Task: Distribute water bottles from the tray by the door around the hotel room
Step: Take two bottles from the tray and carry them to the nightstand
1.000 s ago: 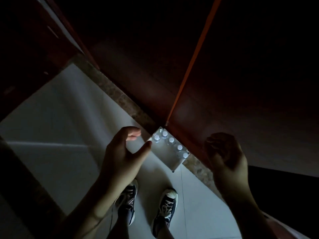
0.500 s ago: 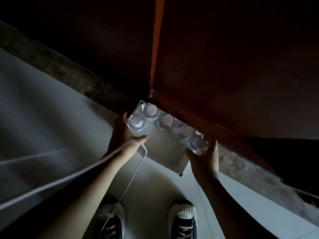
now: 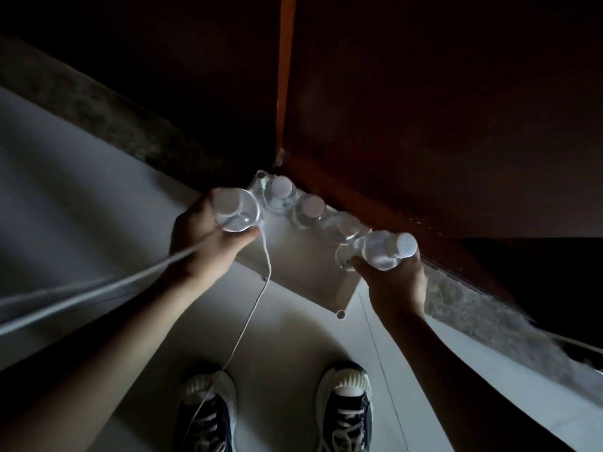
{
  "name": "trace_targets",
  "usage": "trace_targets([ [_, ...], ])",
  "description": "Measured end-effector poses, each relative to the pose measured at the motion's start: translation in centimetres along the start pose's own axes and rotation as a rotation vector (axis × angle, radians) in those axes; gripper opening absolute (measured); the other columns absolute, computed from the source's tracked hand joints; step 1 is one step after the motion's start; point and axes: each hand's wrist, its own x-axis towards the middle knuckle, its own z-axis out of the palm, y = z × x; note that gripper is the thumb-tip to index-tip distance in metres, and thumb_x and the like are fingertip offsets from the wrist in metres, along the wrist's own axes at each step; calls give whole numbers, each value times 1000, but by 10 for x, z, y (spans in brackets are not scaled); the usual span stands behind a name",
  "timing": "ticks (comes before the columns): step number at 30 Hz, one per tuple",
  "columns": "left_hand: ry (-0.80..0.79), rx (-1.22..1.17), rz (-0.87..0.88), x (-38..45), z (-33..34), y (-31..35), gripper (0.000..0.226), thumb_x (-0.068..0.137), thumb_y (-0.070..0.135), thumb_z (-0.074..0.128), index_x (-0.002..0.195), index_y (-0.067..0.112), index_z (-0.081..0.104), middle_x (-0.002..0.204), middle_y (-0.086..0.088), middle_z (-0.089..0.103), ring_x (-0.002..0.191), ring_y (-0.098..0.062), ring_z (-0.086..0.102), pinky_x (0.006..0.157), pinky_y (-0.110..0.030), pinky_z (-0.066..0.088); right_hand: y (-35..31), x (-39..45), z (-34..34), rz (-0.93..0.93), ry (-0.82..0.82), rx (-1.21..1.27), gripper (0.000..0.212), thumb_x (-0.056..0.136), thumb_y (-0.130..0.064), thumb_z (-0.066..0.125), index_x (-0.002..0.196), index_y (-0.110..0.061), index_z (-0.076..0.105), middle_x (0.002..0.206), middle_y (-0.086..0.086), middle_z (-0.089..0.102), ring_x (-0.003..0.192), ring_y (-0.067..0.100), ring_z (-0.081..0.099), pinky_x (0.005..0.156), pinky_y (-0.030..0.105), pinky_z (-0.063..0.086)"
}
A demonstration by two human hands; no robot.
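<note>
Dim light throughout. Left hand (image 3: 208, 236) gripping one clear bottle (image 3: 235, 208) over the left end of the white tray (image 3: 303, 262), cap facing the camera. Right hand (image 3: 396, 278) gripping a second bottle (image 3: 380, 251) over the tray's right end, tilted, cap pointing right. Three more capped bottles (image 3: 310, 208) standing along the tray's far edge, against the dark wooden door (image 3: 424, 109). White cord (image 3: 251, 308) hanging past the left hand. Two dark sneakers (image 3: 346, 415) on pale floor (image 3: 287, 347) below.
</note>
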Motion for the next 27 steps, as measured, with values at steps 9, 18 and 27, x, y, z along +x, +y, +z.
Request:
trace_targets([
  [9,-132,-135,61,-34,-246,220,56,56,40,92,103,21,70,92,10,75,89,-2,71,79,-16,53,-210,-74,-202,-188,-326,169,52,60,-36,88,105,-23,65,97,-5,75,88,12,72,73,39,61],
  [18,-114,-649,188,-112,-499,518,44,49,30,79,91,33,69,85,10,75,87,-10,72,77,-34,56,-501,-227,-486,-623,-587,628,28,79,15,70,103,5,58,92,13,72,84,24,72,71,35,58],
  [27,-118,-937,317,-182,-661,721,48,56,38,72,98,16,66,84,-6,72,74,-31,72,70,-48,55,-667,-350,-654,-847,-451,927,45,72,-28,71,113,-14,59,90,-5,69,84,13,68,74,29,57],
])
